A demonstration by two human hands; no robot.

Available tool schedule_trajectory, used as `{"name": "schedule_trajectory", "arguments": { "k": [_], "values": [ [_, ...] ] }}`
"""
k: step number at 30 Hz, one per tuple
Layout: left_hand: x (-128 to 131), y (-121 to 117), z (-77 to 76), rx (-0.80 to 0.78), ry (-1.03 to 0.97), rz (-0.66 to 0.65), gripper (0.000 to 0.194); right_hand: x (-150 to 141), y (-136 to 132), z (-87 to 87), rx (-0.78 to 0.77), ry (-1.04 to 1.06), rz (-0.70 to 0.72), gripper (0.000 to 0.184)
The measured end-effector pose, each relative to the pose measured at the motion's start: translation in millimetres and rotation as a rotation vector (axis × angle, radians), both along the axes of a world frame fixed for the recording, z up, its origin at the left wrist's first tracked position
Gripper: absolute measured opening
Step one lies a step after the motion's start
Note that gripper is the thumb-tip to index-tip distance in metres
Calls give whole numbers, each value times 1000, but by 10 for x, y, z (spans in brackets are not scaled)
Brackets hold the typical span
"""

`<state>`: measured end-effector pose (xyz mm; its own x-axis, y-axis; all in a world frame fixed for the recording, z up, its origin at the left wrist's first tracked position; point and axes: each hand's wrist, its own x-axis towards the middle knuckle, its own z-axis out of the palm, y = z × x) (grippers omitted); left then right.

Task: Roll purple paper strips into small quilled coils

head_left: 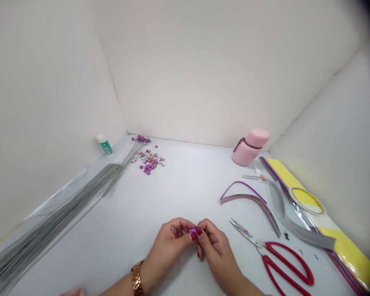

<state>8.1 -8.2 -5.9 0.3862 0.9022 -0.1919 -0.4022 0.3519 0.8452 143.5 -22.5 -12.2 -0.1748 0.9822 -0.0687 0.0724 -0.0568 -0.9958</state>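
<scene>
Between the fingertips of both hands is a small shiny purple piece (192, 231), perhaps folded paper strip; the fingers cover most of it. My left hand (175, 238), with a gold-coloured watch band (137, 278) at the wrist, pinches it between thumb and forefinger. My right hand (214, 246) closes on its right side, thumb and fingertips pressed together. Just right of my right hand lie scissors (288, 263) with red handles, their blades slightly apart and a purple scrap on them. Beyond the scissors are a thin purple strip (248, 185) and a curved mauve strip (255, 199).
Grey strips (308, 234) and a tape roll (306, 200) lie on yellow packaged sheets (348, 234) at right. A pink flask (250, 147) stands behind. At left are a bundle of grey wires (58, 218), small purple and silver stars (151, 160) and a glue stick (105, 144).
</scene>
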Motion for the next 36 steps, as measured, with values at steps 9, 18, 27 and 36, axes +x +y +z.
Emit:
{"name": "schedule_trajectory", "arguments": {
  "k": [9, 18, 27, 36],
  "values": [
    [5, -2, 21, -55, -5, 8, 15, 2, 24, 14, -40, 27, 43, 26],
    [-56, 4, -7, -103, 50, 18, 13, -3, 34, 8, -134, 166, 48, 26],
    [-61, -32, 108, 157, 298, 35, 16, 4, 27, 7, -121, 171, 19, 26],
    [-88, 7, 41, 67, 289, 38, 24, 14, 16, 20, -1, 7, 59, 23]
  ]
}}
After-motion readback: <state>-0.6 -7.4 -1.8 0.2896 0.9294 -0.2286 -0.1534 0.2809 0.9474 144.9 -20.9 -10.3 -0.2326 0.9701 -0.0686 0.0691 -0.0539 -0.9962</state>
